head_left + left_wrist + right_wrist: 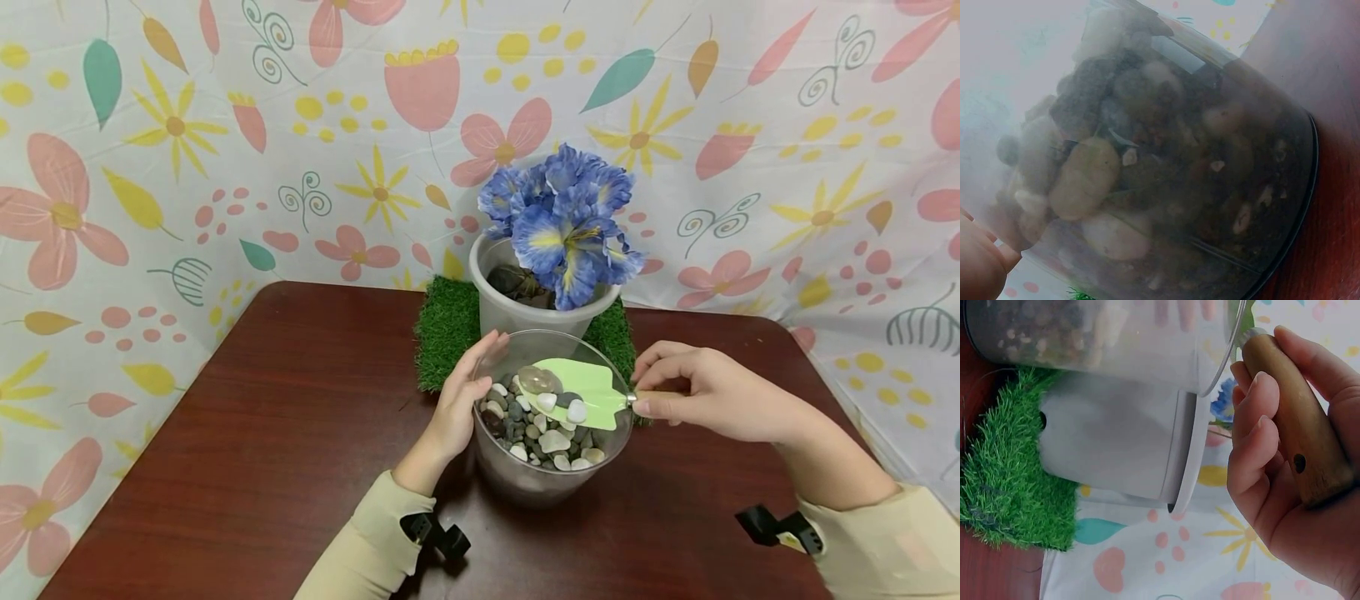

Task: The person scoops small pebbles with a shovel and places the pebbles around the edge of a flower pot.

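In the head view, a clear plastic bucket (525,483) holds pebbles (547,442) of grey, white and brown. My left hand (452,408) rests against the bucket's left side with its fingers fairly straight. The right hand (697,392) grips a small trowel by its wooden handle (1297,425), fingers curled round it in the right wrist view. The trowel's light green blade (592,387) lies inside the bucket's mouth above the pebbles. A large brownish stone (538,380) and a few smaller ones sit on or beside the blade. Through the bucket's wall the left wrist view shows blurred stones (1085,178).
Behind the bucket stands a whitish flowerpot (498,308) with blue artificial flowers (562,217) and dark stones inside. It stands on a green artificial grass mat (446,333). Underneath is a reddish-brown table (285,433), backed by a floral cloth (262,125).
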Demonstrator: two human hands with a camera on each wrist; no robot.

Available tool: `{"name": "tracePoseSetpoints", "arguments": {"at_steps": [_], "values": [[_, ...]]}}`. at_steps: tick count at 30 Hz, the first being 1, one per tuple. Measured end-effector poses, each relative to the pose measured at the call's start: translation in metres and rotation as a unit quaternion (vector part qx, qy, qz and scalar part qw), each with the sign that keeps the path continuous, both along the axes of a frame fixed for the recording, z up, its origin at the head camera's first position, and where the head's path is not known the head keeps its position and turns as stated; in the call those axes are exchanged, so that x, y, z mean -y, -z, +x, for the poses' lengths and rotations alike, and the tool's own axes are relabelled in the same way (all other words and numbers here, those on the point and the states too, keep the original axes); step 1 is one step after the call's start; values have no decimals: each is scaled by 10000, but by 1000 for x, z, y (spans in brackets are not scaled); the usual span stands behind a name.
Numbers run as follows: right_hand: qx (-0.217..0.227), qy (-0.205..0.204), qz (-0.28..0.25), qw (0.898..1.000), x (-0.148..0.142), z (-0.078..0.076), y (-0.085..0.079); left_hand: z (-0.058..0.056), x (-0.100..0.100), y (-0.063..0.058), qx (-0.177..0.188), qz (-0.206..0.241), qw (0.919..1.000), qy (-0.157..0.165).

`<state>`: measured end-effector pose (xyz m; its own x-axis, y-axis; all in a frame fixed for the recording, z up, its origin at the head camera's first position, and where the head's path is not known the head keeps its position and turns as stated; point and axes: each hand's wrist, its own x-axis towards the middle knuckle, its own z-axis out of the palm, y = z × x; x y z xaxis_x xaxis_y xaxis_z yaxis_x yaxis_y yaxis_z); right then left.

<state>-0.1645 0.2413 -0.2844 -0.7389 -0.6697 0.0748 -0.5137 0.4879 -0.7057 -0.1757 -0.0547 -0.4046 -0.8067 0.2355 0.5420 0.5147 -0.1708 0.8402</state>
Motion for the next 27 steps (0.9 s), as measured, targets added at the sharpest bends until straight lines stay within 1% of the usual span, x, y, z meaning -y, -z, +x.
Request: {"name": "tracePoseSetpoints", "arguments": {"at_steps": [8,12,20,27], "values": [[-43,200,107,9997,-5,-2,0,1,-1,-1,73,15,10000,-37],[-182,343,224,9990,-8,-3,0,1,-1,-1,92,53,9999,-17],[-403,574,461,9965,-14,-8,1,0,0,1,-80,53,10000,3],[-400,918,689,9926,-17,-14,-1,0,0,0,-88,57,9999,12]]}}
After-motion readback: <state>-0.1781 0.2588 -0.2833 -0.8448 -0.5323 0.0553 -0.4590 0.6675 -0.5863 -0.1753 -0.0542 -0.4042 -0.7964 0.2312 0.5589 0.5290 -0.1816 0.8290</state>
